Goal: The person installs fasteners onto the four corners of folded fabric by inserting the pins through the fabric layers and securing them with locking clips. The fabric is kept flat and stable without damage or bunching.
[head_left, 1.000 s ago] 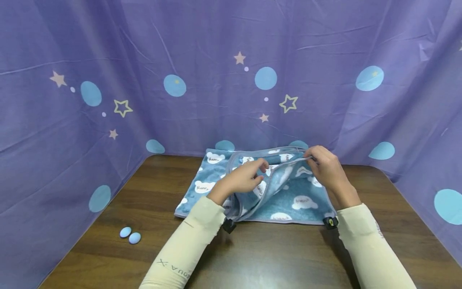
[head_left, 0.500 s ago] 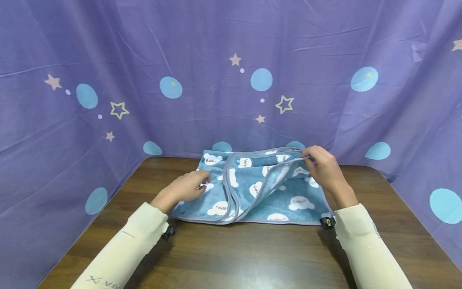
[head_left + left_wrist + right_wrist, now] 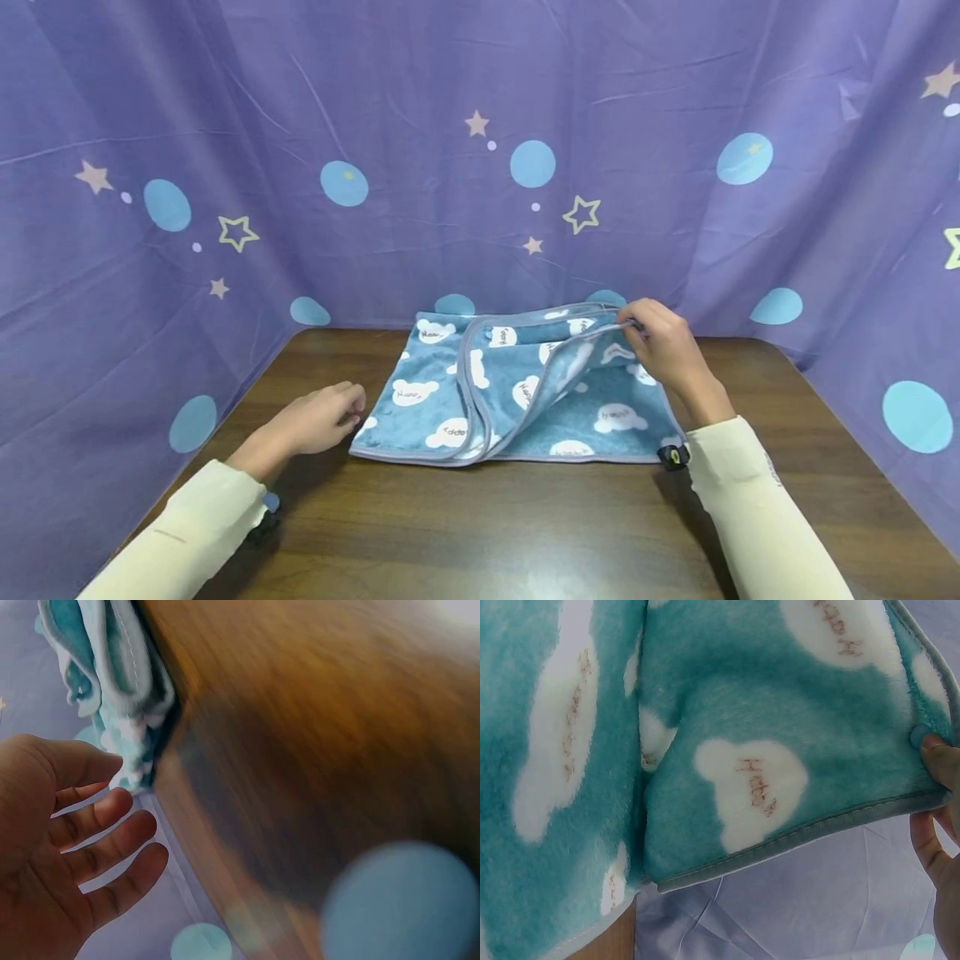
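A teal fleece blanket (image 3: 615, 417) with white bear-head prints and grey binding lies folded at the back of the table. My right hand (image 3: 660, 337) pinches its upper corner between thumb and fingers, lifting the top layer into a slanting flap. In the right wrist view, a small round blue piece (image 3: 920, 736) shows at the thumb tip, by the blanket's bound edge. My left hand (image 3: 318, 417) hovers left of the blanket, fingers loosely curved and holding nothing. A smooth pale blue ball-like piece (image 3: 405, 900) sits close below the left wrist; the sleeve mostly covers it in the head view (image 3: 272, 502).
The brown wooden table (image 3: 420, 533) carries the blanket near its back edge. A purple curtain (image 3: 420, 233) with stars and blue spots encloses the back and sides. Black wrist cameras are strapped under both sleeves, the right one (image 3: 673, 457) beside the blanket's front right corner.
My left hand has let go of the blanket's middle and swung left, past its left edge, toward the blue pieces. The right hand keeps its pinch on the raised corner.
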A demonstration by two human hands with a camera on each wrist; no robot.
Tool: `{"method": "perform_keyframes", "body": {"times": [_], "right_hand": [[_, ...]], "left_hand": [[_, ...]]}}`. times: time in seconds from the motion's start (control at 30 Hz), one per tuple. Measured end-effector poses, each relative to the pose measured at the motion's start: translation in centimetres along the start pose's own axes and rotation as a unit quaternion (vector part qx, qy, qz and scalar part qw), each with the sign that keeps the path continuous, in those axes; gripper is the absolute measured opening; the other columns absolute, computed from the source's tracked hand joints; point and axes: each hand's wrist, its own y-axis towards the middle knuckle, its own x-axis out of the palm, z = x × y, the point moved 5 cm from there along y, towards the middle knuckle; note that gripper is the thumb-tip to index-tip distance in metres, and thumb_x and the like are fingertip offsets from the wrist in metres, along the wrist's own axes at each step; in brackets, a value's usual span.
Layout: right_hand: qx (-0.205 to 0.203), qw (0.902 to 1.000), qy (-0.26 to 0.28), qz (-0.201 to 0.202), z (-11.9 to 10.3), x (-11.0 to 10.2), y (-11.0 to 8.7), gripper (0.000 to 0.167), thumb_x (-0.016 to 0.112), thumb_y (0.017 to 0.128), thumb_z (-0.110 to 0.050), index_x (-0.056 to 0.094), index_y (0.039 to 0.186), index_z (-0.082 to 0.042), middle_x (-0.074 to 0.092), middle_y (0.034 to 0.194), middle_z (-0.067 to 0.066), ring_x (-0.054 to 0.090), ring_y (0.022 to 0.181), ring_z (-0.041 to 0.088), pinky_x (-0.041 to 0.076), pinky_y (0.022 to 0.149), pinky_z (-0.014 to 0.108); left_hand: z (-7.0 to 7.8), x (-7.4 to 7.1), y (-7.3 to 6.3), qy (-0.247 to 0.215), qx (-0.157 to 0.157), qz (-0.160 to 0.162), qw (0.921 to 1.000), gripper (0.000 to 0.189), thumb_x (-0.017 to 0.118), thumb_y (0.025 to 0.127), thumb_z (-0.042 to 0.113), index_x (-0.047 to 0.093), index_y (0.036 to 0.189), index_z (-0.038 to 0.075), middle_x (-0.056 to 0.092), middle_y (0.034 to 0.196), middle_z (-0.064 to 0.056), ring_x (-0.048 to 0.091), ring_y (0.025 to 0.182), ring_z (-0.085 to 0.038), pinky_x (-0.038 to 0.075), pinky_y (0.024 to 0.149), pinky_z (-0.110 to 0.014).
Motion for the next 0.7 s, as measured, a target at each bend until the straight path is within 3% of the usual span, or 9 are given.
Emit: {"method": "perform_keyframes", "body": {"times": [0.23, 0.53, 0.7], "right_hand": [[0.003, 1.0000, 0.000, -0.004, -0.1, 0.0, 0.2, 0.027, 0.070, 0.080, 0.023, 0.067, 0.093, 0.000, 0.069, 0.091, 0.013, 0.065, 0.085, 0.029, 0.050, 0.073, 0.039], [0.008, 0.9999, 0.002, -0.007, -0.1, 0.2, 0.0, 0.029, 0.071, 0.079, 0.023, 0.067, 0.093, -0.001, 0.069, 0.091, 0.012, 0.066, 0.085, 0.027, 0.052, 0.072, 0.037], [0.009, 0.9999, 0.004, -0.010, -0.2, 0.2, 0.1, 0.028, 0.071, 0.079, 0.023, 0.067, 0.094, -0.002, 0.069, 0.091, 0.011, 0.065, 0.083, 0.026, 0.051, 0.070, 0.038]], "left_hand": [[-1.5, -0.6, -3.3, 0.005, 0.003, 0.013, 0.9999, 0.019, 0.072, 0.092, 0.004, 0.058, 0.091, 0.016, 0.051, 0.085, 0.010, 0.050, 0.074, -0.006, 0.045, 0.061, -0.029], [-3.7, 0.4, -7.1, 0.000, -0.030, -0.016, 0.9994, 0.017, 0.072, 0.093, 0.009, 0.060, 0.096, 0.020, 0.051, 0.087, 0.012, 0.050, 0.076, -0.002, 0.045, 0.062, -0.029], [-4.7, -0.3, -8.9, -0.034, -0.021, -0.017, 0.9991, 0.022, 0.069, 0.090, -0.001, 0.061, 0.097, 0.018, 0.052, 0.087, 0.011, 0.048, 0.077, 0.000, 0.044, 0.062, -0.027]]}}
